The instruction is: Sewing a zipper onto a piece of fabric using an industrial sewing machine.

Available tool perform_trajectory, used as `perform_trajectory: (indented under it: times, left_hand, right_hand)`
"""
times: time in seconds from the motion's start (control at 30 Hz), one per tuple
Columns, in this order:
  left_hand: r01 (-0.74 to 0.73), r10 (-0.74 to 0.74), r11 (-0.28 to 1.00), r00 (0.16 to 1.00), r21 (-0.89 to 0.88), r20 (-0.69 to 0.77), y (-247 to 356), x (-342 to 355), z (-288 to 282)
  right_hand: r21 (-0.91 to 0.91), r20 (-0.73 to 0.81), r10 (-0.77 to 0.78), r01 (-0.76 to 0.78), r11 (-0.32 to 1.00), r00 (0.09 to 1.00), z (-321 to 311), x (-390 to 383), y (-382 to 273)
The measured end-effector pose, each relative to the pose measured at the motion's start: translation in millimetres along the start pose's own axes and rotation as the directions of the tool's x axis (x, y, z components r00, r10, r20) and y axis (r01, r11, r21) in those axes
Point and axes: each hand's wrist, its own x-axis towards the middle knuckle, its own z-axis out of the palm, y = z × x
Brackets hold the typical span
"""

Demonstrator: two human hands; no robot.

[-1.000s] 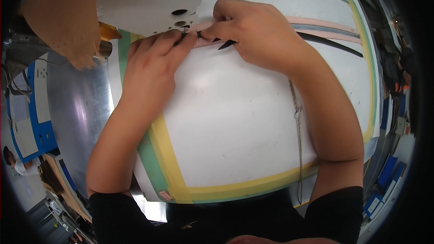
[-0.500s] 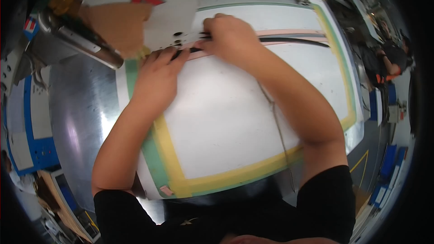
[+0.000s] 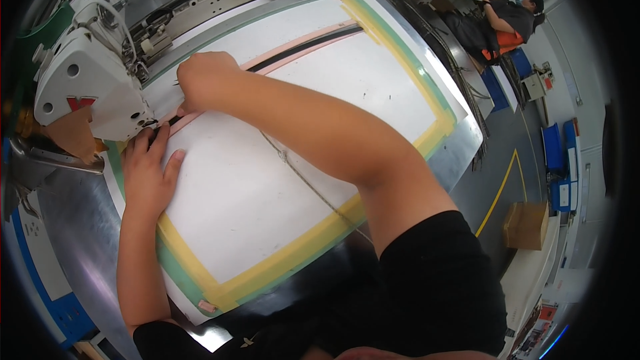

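Note:
A long black strip (image 3: 300, 49) lies between two pink bands (image 3: 287, 45) across a white board (image 3: 267, 180) edged with yellow and green tape. My left hand (image 3: 148, 172) is open, its fingers stretched out and its fingertips pressing on the strip's left end, close under the white sewing machine head (image 3: 90, 80). Just to the right of that, my right hand (image 3: 208, 81) is closed low over the strip. A small dark tip pokes out on its left side, but what the fingers hold is hidden. A thin cord (image 3: 293, 165) runs across the board below my right forearm.
Machine rails (image 3: 220, 0) run behind the board. A metal tube (image 3: 60, 158) and brown paper (image 3: 73, 135) sit at the left by the machine head. On the right are a cardboard box (image 3: 525, 225), blue bins (image 3: 552, 147) and a seated person (image 3: 500, 20) at another bench.
My view has turned and shifted to the right. The strip's right part, earlier bowed out over the lower pink band, now lies straight between the bands. Both hands remain near its left end.

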Motion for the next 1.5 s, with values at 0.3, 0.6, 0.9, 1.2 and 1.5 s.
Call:
perform_trajectory:
  times: [0.3,0.6,0.9,1.2,1.5]
  left_hand:
    - [0.023,-0.024,0.999,0.999,0.025,0.034,2.1,-5.8,3.9]
    - [0.009,-0.011,0.999,0.998,0.044,0.060,1.1,0.7,4.5]
    - [-0.010,0.009,0.998,1.000,0.066,0.017,-1.7,-2.0,8.1]
    - [0.019,-0.019,1.000,1.000,0.010,0.011,-2.9,-12.6,5.9]
    - [0.076,-0.075,0.997,0.996,-0.013,0.043,17.6,-2.0,3.7]
  right_hand:
    - [-0.251,-0.053,0.315,-0.318,0.914,0.948,-41.6,-41.2,111.8]
    - [-0.295,-0.117,0.600,-0.605,0.740,0.791,-89.1,-81.0,285.0]
    - [-0.221,-0.306,0.650,-0.716,0.662,0.696,-89.7,-112.6,327.9]
    - [-0.089,-0.568,0.341,-0.468,0.880,0.749,-19.5,-141.0,264.9]
    - [-0.357,-0.385,0.439,-0.570,0.740,0.811,-36.0,-131.5,230.4]
